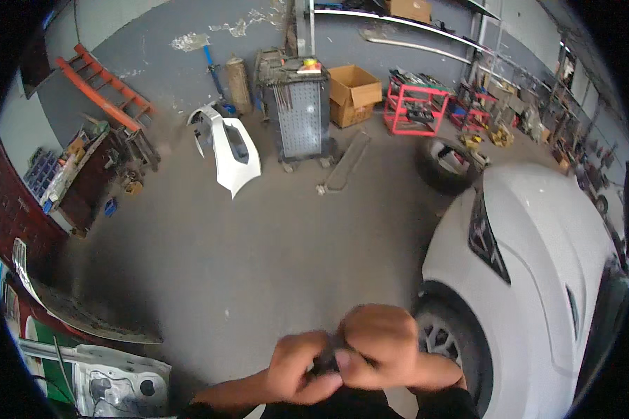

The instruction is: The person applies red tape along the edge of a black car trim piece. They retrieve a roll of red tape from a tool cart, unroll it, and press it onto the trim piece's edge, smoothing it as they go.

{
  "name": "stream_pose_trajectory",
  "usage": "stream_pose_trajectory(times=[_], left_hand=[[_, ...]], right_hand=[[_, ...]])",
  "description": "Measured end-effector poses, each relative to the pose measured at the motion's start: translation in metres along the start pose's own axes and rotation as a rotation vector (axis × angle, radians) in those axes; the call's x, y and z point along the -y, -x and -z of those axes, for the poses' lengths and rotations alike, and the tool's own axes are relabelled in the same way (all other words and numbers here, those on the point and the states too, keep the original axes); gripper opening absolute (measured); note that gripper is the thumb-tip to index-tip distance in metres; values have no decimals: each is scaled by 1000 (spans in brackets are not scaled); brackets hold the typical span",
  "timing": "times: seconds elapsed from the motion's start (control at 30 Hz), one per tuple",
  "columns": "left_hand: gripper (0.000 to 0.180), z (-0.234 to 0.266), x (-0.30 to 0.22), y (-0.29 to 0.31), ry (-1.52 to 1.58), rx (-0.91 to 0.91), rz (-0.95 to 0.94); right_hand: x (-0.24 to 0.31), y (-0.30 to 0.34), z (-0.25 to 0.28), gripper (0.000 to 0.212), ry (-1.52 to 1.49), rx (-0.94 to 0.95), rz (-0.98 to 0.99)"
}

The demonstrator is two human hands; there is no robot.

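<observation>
My two hands meet low in the head view, close to my body. The left hand is closed around a small dark object, which shows between the hands; its kind is blurred and mostly covered by fingers. My right hand is curled against the same object, with the thumb pressed on it from the right. Just to the right of my hands stands a white car, its front wheel near my right forearm.
A white bumper lies on the floor ahead, beside a grey tool cart. Farther back are a cardboard box, a red rack and a loose tyre. An orange ladder leans left; a metal panel sits at lower left.
</observation>
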State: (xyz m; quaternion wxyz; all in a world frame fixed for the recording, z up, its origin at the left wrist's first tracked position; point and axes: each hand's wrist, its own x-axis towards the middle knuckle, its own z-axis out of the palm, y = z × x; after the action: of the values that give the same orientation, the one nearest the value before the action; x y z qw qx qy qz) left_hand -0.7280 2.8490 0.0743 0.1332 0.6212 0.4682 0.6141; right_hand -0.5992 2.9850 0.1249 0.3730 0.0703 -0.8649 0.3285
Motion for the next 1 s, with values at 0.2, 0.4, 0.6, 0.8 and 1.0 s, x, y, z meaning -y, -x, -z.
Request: stream_pose_trajectory(times=[0.2,0.4,0.6,0.8,1.0], left_hand=[[19,-9,122,-155,-17,-200,219],[20,-29,275,-293,68,-201,180],[20,-34,419,-455,236,-98,175],[22,-44,501,-626,276,40,124],[36,-79,603,-728,155,-192,317]], right_hand=[[-168,-93,51,11,-243,-154,-239],[-356,-133,95,10,-124,-198,-213],[-520,-209,170,7,-58,-229,-243],[-644,-277,244,10,27,-410,-371],[-795,-326,299,6,30,-335,-256]])
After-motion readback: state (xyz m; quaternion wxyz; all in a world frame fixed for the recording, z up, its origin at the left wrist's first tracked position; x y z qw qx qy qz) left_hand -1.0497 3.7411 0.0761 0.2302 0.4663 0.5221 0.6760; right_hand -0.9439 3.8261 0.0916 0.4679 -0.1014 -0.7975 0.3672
